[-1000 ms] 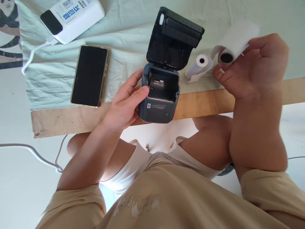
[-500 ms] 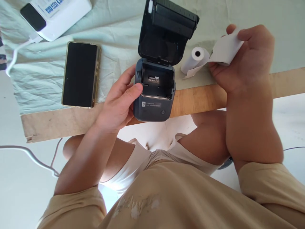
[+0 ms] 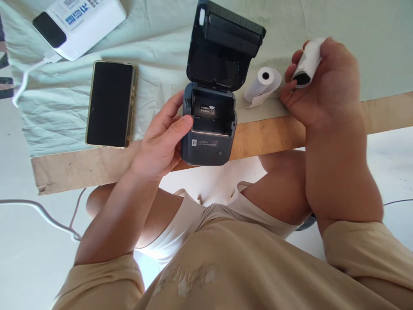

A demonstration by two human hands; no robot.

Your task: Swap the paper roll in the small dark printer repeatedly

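My left hand grips the left side of a small dark label printer, thumb on its front edge. The printer's lid stands swung up, and its paper bay shows a small printed sticker inside. In my right hand is a white paper roll, tilted, with a wide dark opening at its lower end; the palm and fingers hide part of it. Between the printer and that hand, a second white paper roll with a small dark core rests on the cloth, its loose end partly unrolled.
A phone in a clear case lies left of the printer. Behind it is a white power bank with a white cable plugged in. A pale green cloth covers the table, and its bare wooden edge runs along the front.
My right hand has turned and moved slightly left, tipping its paper roll so the dark end faces me. The printer stays in my left hand with its lid up.
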